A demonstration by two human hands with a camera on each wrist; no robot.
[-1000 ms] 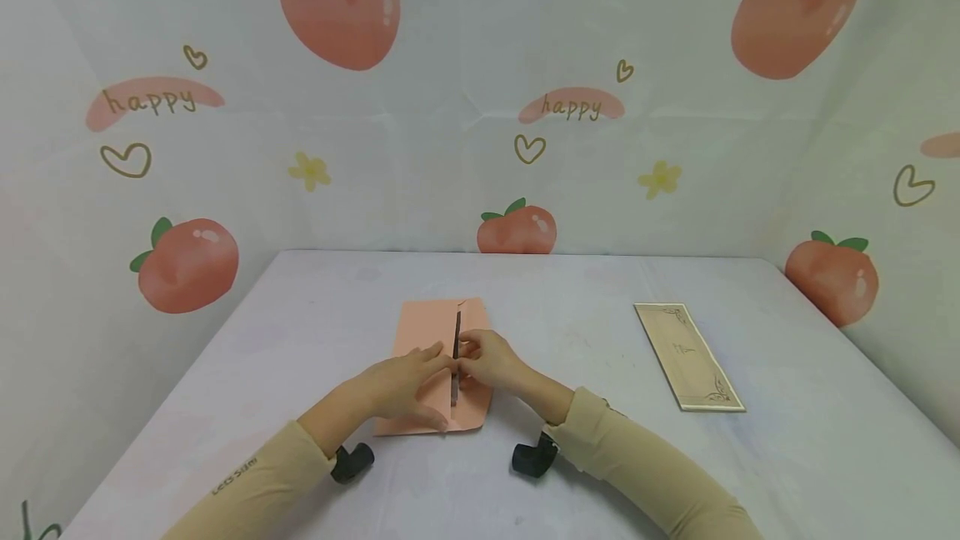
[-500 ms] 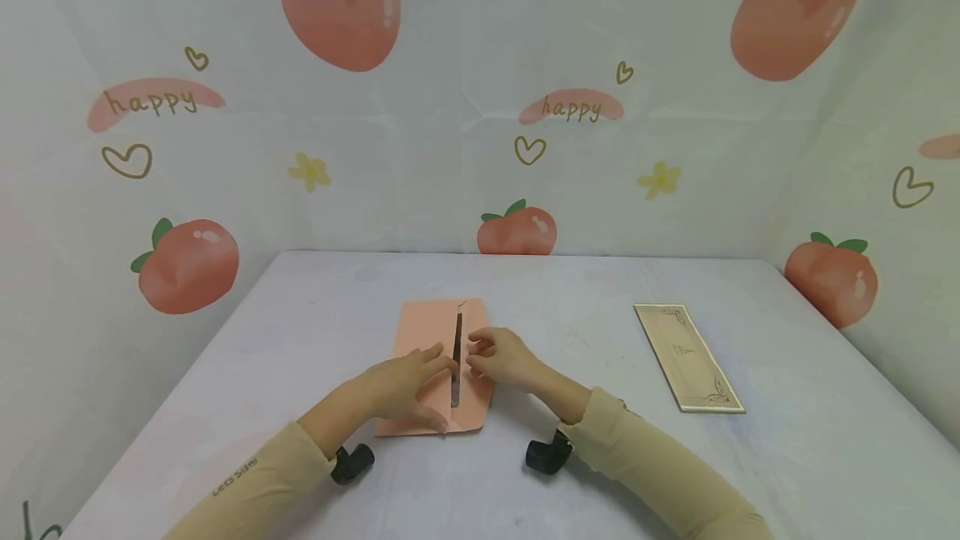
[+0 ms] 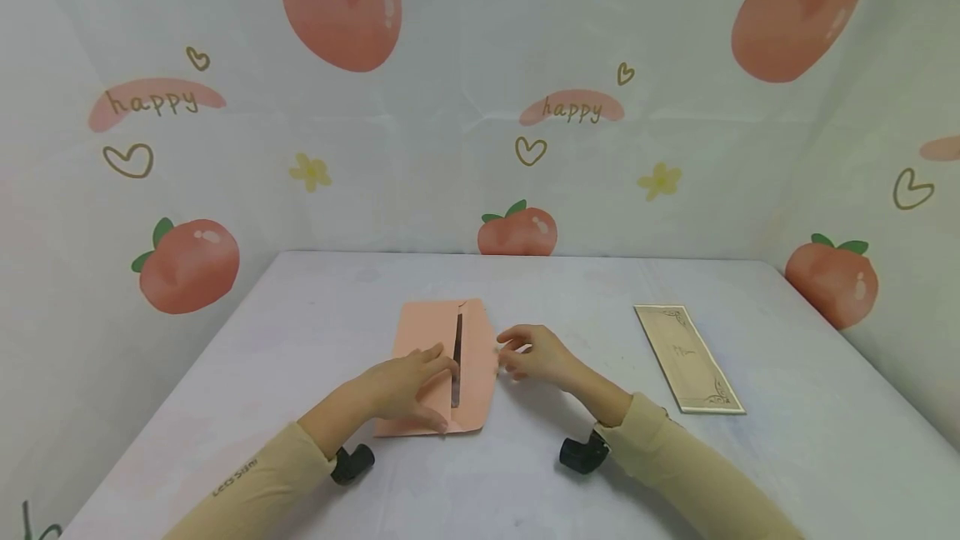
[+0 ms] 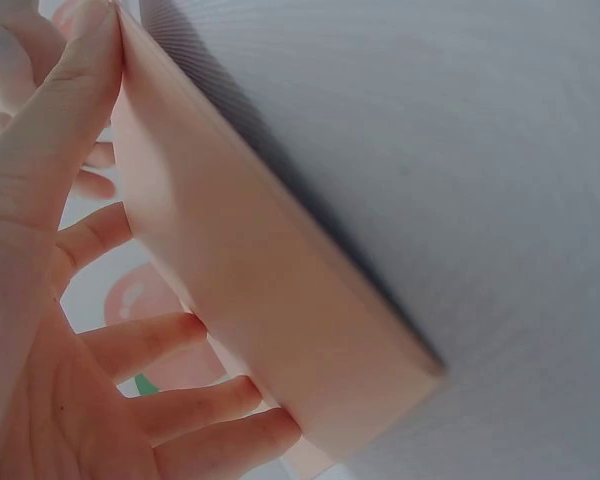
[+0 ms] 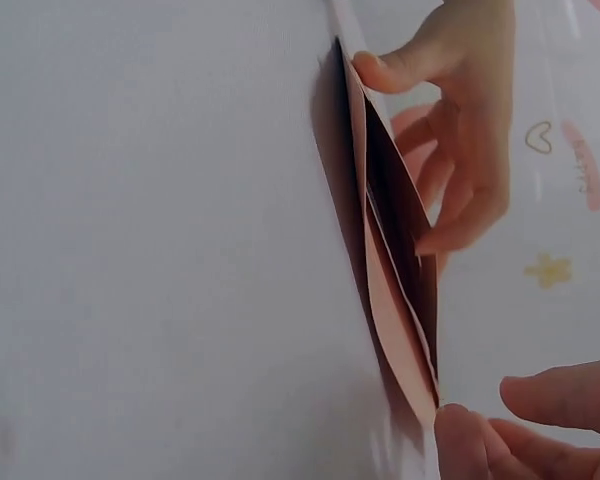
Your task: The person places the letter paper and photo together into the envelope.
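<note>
A pink envelope [image 3: 423, 325] lies on the table with its long mouth showing as a dark slit. My left hand [image 3: 401, 386] rests on its left half, fingers spread, a fingertip at the slit. In the left wrist view the fingertips [image 4: 175, 330] press along the envelope's face. My right hand [image 3: 536, 352] is at the outer edge of the flap [image 3: 477, 369]. Seen from the right wrist, its thumb [image 5: 560, 395] stands apart from the index finger, whose tip is right at the flap's edge. A dark interior shows inside the envelope [image 5: 390, 310].
To the right lies a flat beige card [image 3: 686, 357] with a pale border and corner ornaments. Black wrist-worn devices [image 3: 352, 463] hang below both wrists. A white cloth [image 3: 420, 107] printed with peaches, hearts and flowers stands behind the table.
My right hand has drawn away from the slit, moving right across the flap to its outer edge. More of the flap and slit shows. The left hand has stayed put.
</note>
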